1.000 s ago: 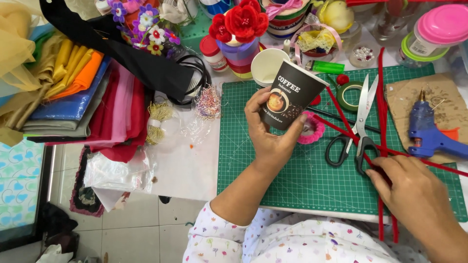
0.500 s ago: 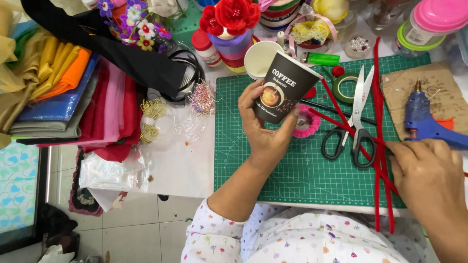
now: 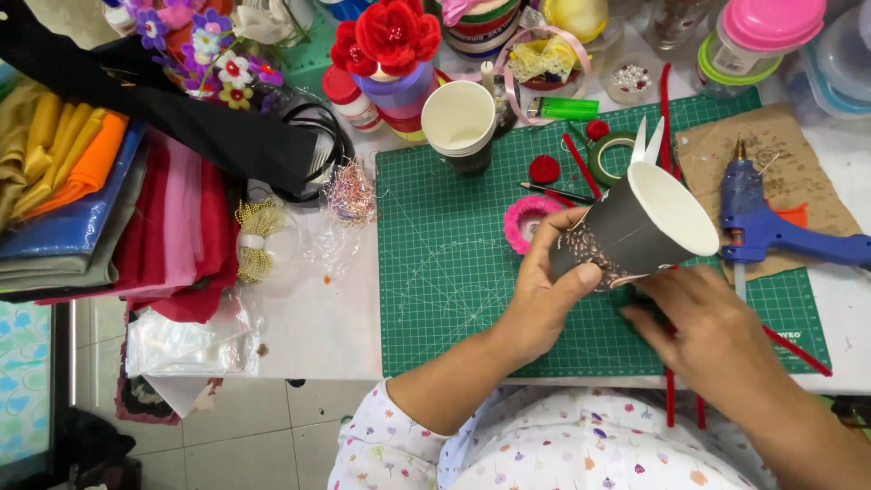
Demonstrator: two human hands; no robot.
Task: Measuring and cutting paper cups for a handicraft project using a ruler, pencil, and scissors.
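Over the green cutting mat (image 3: 435, 272) on the desk, the left hand (image 3: 544, 295) grips a dark paper cup (image 3: 635, 227), fingers closed around its lower part, the cup tipped so its white mouth faces up and right. Just beneath, the right hand (image 3: 717, 336) has its fingers curled down over red pipe cleaners (image 3: 670, 399); whether they pinch one cannot be told. Scissors (image 3: 646, 141) poke out behind the cup. Farther right, a blue glue gun (image 3: 771, 227) lies on brown cardboard (image 3: 798, 154).
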